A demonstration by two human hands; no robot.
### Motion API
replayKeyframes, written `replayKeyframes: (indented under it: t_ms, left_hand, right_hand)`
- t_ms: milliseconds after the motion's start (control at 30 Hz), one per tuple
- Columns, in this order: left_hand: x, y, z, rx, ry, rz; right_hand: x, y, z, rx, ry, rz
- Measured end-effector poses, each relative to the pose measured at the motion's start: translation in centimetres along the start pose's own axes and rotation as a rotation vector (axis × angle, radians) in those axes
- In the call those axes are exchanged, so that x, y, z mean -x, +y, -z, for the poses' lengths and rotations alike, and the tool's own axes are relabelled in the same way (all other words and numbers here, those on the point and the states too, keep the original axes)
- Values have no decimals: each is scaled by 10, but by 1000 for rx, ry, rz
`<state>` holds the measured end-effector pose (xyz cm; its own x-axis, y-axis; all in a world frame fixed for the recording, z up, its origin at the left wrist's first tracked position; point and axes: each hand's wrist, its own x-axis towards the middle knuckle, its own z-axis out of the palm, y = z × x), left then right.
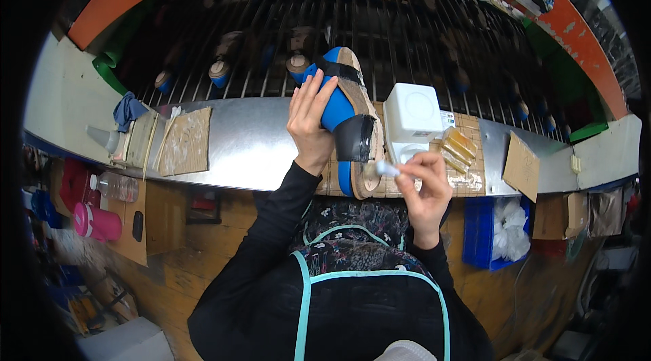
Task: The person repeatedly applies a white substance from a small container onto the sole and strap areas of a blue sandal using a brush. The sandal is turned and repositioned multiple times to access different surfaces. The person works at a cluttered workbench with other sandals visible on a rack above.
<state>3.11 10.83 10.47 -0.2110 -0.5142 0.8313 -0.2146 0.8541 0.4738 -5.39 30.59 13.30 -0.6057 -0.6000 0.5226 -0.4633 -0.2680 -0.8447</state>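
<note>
My left hand (pixel 312 120) is wrapped round a blue shoe last (pixel 334 109), holding it tilted with its sole side turned toward the right. Black straps (pixel 354 138) cross the last, and a tan insole (pixel 363 100) runs along it. Between the fingertips of my right hand (pixel 428 188) is a small brush (pixel 386 169) with a pale blue-white handle. The brush's blurred tip is close to the heel end of the insole; whether it touches cannot be made out. A white plastic container (pixel 412 111) stands just beyond my right hand.
Beyond the metal ledge (pixel 237 134), a rack of rods (pixel 268 79) carries several lasts with straps. Amber wrapped blocks (pixel 459 147) lie right of the container. Cardboard pieces (pixel 188 141) rest at left. Below right is a blue crate (pixel 478 233) with plastic bags; a pink jug (pixel 98 222) stands lower left.
</note>
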Motion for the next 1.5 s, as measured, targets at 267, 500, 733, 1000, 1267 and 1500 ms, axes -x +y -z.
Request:
replayKeyframes:
  t_ms: [267, 500, 733, 1000, 1267, 1500]
  left_hand:
    - [5, -2, 1, 84, -40, 110]
    - [10, -7, -1, -14, -53, 65]
    - [10, -7, 1, -76, -50, 57]
    - [9, -15, 7, -134, -29, 29]
    - [8, -15, 3, -97, -59, 81]
    - [8, -7, 0, -93, -193, 169]
  right_hand:
    - [-1, 3, -4, -153, -42, -240]
    - [13, -4, 3, -113, -50, -268]
    - [4, -7, -2, 11, -17, -171]
    - [0, -7, -12, 201, 58, -27]
    - [-3, 0, -7, 91, -12, -6]
    - [-10, 1, -1, 50, -48, 35]
